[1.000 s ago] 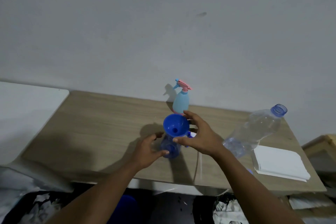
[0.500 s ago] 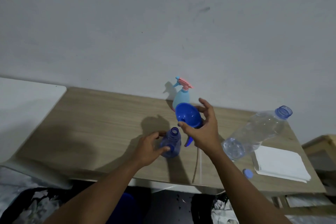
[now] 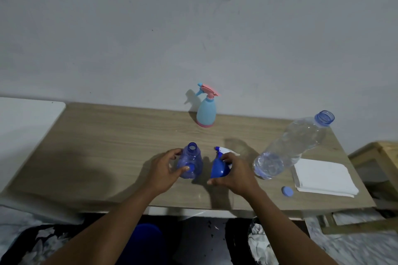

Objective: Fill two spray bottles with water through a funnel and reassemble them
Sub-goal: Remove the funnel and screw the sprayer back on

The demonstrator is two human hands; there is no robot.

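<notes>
Head view: uncapped translucent-blue spray bottle

I see a wooden table against the wall, carrying a light blue spray bottle at the back, an open blue bottle, a funnel, a clear water bottle, its cap and white napkins

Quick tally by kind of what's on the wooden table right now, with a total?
Spray bottles: 2 (dark blue bottle, open; light blue bottle, sprayer on)
Loose spray heads: 1 (spray head)
Funnels: 1 (funnel)
Water bottles: 1 (water bottle)
Bottle caps: 1 (cap)
Paper stacks: 1 (white paper stack)
Total: 7
</notes>
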